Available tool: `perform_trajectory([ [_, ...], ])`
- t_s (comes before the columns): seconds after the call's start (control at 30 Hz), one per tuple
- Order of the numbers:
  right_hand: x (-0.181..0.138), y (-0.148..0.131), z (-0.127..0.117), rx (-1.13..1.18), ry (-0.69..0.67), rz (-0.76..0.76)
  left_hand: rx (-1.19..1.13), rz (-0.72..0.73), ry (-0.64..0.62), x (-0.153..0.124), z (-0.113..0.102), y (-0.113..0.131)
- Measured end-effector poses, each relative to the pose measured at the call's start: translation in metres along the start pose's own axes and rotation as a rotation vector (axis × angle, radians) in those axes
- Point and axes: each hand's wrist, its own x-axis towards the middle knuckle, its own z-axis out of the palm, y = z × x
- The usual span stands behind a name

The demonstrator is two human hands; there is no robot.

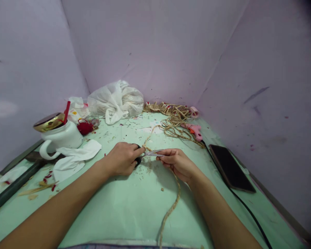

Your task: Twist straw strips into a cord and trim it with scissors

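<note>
Scissors and twine, green-covered table [134,207]

Left hand [123,159] grips black-handled scissors [145,155], blades apparently parted, pointing rightward across tan braided jute twine [174,204] pinched by right hand [177,163]; twine runs near-to-far.

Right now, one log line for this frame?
left hand: grips scissors | right hand: holds rope | blades at rope, cut state unclear | mug left, phone right

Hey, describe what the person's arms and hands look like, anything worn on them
Both forearms are bare right down to the bottom edge of the picture, with no sleeves showing. The left hand and right hand wear no gloves, and no watch, bracelet or ring can be seen on either. No markings are visible.
</note>
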Motion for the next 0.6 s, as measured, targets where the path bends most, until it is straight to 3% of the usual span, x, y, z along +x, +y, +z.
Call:
perform_trajectory([
  [0.4,0.001,0.0026,-0.0021,0.004,-0.018,-0.012,-0.07,-0.005,-0.008,-0.0016,0.005,0.0],
  [0.6,0.002,0.0016,-0.0023,0.063,0.003,0.025,-0.346,-0.14,0.109,-0.0001,0.0042,-0.0015],
])
